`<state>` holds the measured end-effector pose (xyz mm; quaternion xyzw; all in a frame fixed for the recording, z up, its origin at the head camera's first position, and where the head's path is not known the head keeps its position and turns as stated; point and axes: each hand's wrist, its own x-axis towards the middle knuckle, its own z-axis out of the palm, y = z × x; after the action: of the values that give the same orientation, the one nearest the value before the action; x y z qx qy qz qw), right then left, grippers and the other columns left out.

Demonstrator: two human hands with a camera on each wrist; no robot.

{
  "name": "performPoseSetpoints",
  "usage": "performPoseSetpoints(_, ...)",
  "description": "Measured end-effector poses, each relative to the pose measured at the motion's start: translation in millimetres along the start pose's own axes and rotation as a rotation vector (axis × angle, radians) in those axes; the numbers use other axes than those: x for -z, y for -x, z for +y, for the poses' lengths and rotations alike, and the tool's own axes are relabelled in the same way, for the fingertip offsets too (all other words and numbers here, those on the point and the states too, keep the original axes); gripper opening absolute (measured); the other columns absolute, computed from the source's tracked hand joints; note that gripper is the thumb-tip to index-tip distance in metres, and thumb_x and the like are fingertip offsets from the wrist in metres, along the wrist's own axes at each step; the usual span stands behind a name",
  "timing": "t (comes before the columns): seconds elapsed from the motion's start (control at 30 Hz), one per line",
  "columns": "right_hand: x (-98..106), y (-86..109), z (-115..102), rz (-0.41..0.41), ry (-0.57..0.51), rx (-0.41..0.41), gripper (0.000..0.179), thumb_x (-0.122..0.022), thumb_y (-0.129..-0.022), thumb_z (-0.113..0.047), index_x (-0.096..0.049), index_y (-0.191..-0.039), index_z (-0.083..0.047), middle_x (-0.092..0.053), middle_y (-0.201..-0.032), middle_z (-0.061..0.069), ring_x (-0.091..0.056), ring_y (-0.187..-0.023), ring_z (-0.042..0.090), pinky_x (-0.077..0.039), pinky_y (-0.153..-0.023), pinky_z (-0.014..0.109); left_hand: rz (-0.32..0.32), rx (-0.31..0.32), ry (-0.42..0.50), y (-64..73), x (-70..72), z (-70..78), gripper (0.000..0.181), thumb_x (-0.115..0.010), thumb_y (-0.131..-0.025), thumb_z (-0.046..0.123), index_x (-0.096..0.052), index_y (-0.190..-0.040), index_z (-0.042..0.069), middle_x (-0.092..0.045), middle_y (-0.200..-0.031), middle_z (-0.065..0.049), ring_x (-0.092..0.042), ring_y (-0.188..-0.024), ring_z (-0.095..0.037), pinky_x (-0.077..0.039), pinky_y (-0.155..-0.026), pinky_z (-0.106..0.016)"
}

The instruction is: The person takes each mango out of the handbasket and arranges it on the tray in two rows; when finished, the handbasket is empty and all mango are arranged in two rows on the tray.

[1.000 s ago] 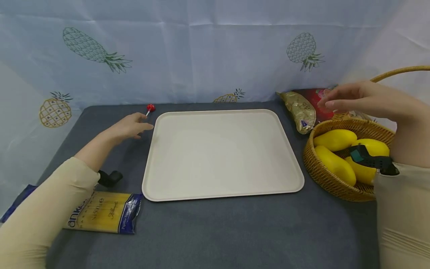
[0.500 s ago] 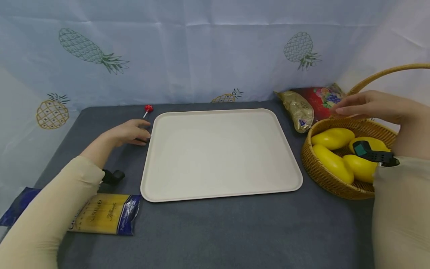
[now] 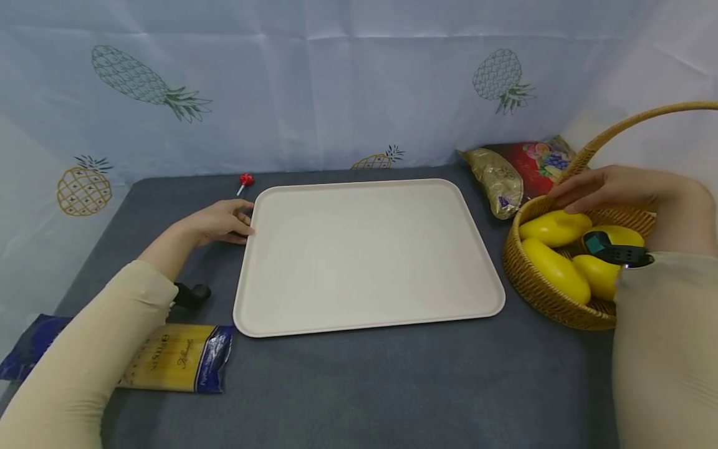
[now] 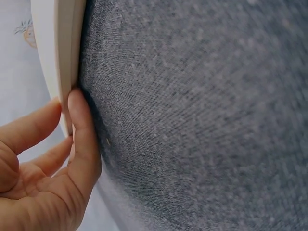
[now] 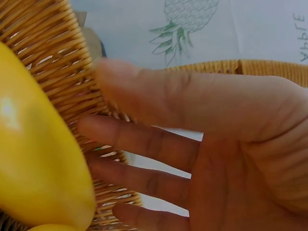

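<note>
My left hand [image 3: 221, 222] is at the left edge of a cream rectangular tray [image 3: 370, 255]. In the left wrist view, the thumb and fingers of that hand [image 4: 57, 168] pinch the tray's rim [image 4: 65, 53] from both sides. On the right, a wicker basket [image 3: 518, 293] with a tall handle holds several yellow mangoes [image 3: 558, 269]. Over the basket's far side hangs my right hand [image 3: 617, 187], holding nothing. The right wrist view has its extended fingers apart from one another, close to the woven wall, with a mango [image 5: 43, 139] beside the fingertips.
Behind the basket lie a gold packet [image 3: 496, 181] and a red packet [image 3: 535, 165]. A red lollipop [image 3: 245, 179] is beyond my left hand. Near the left forearm are a spaghetti pack [image 3: 174, 358] and a black curved object [image 3: 193, 295]. A pineapple-print cloth [image 3: 331, 93] hangs behind.
My left hand has moved back toward me from beside the lollipop and now pinches the tray's rim. My right hand has come down toward the basket's far side. The tray has not visibly moved.
</note>
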<state>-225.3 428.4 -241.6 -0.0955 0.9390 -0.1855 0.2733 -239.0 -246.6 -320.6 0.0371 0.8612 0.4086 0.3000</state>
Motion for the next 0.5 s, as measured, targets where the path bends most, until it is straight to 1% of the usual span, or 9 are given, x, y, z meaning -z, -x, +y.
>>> performPoseSetpoints(0.07,0,-0.8,4,-0.077,-0.069,0.056,0.047,-0.055,-0.102,-0.022,-0.048,-0.145,-0.004,-0.059,-0.139,-0.003,-0.054,-0.104,-0.015,-0.056,-0.084,0.021,-0.001,-0.005,0.004,-0.3,0.3,-0.9,0.08,-0.059,-0.098,0.008,-0.007,-0.158,-0.002,-0.05,-0.107,-0.008,-0.061,-0.085,-0.006,-0.06,-0.081,-0.025)
performPoseSetpoints(0.1,1,-1.3,7,-0.122,-0.114,0.084,0.047,-0.054,-0.102,-0.018,-0.047,-0.146,-0.005,-0.058,-0.136,-0.013,-0.052,-0.103,-0.02,-0.055,-0.084,0.017,-0.003,-0.009,0.007,-0.5,0.8,-1.6,0.081,-0.059,-0.098,0.008,-0.007,-0.158,-0.002,-0.05,-0.108,-0.009,-0.062,-0.085,-0.007,-0.06,-0.081,-0.026)
performPoseSetpoints(0.2,2,-3.0,14,-0.264,-0.239,0.147,0.048,-0.051,-0.102,-0.01,-0.046,-0.149,-0.018,-0.054,-0.126,-0.036,-0.054,-0.11,-0.017,-0.054,-0.089,0.015,-0.009,-0.016,0.016,-1.1,1.5,-3.1,0.081,-0.06,-0.098,0.008,-0.006,-0.158,-0.002,-0.05,-0.109,-0.009,-0.062,-0.085,-0.007,-0.06,-0.081,-0.026)
performPoseSetpoints(0.23,3,-3.9,16,-0.3,-0.258,0.17,0.05,-0.05,-0.102,-0.007,-0.045,-0.149,-0.024,-0.053,-0.126,-0.038,-0.054,-0.112,-0.016,-0.054,-0.089,0.015,-0.009,-0.017,0.018,-1.1,1.6,-3.4,0.081,-0.06,-0.097,0.008,-0.006,-0.158,-0.002,-0.05,-0.109,-0.01,-0.062,-0.085,-0.007,-0.06,-0.081,-0.025)
performPoseSetpoints(0.3,3,-5.6,20,-0.356,-0.298,0.173,0.055,-0.049,-0.101,-0.006,-0.045,-0.147,-0.037,-0.052,-0.128,-0.038,-0.054,-0.114,-0.013,-0.054,-0.091,0.016,-0.01,-0.02,0.021,-1.3,1.9,-4.1,0.081,-0.06,-0.097,0.008,-0.006,-0.157,-0.002,-0.05,-0.109,-0.009,-0.062,-0.085,-0.007,-0.06,-0.08,-0.025)
performPoseSetpoints(0.4,-1,-8.5,24,-0.399,-0.32,0.139,0.058,-0.05,-0.101,-0.007,-0.044,-0.144,-0.045,-0.044,-0.13,-0.034,-0.053,-0.112,-0.01,-0.053,-0.093,0.017,-0.006,-0.02,0.022,-1.9,1.8,-4.8,0.081,-0.06,-0.097,0.008,-0.006,-0.157,-0.003,-0.049,-0.108,-0.009,-0.061,-0.085,-0.007,-0.06,-0.08,-0.025)
performPoseSetpoints(0.43,-3,-9.2,25,-0.399,-0.316,0.136,0.058,-0.049,-0.101,-0.007,-0.044,-0.144,-0.045,-0.04,-0.133,-0.028,-0.051,-0.111,-0.01,-0.053,-0.092,0.017,-0.007,-0.02,0.022,-2.1,1.7,-5.0,0.081,-0.06,-0.098,0.008,-0.007,-0.157,-0.002,-0.048,-0.108,-0.009,-0.061,-0.085,-0.007,-0.06,-0.08,-0.025)
performPoseSetpoints(0.47,-5,-9.8,26,-0.396,-0.311,0.117,0.058,-0.05,-0.101,-0.008,-0.045,-0.142,-0.049,-0.033,-0.14,-0.018,-0.049,-0.108,-0.01,-0.053,-0.092,0.018,-0.007,-0.021,0.023,-2.2,1.7,-5.1,0.081,-0.06,-0.098,0.008,-0.007,-0.157,-0.002,-0.048,-0.108,-0.008,-0.061,-0.085,-0.007,-0.06,-0.08,-0.025)
performPoseSetpoints(0.5,-7,-10.3,26,-0.392,-0.305,0.121,0.059,-0.051,-0.1,-0.007,-0.044,-0.142,-0.048,-0.026,-0.144,-0.006,-0.048,-0.107,-0.008,-0.053,-0.091,0.019,-0.007,-0.023,0.023,-2.4,1.6,-5.2,0.08,-0.06,-0.098,0.008,-0.007,-0.158,-0.002,-0.047,-0.108,-0.008,-0.06,-0.085,-0.007,-0.06,-0.08,-0.025)
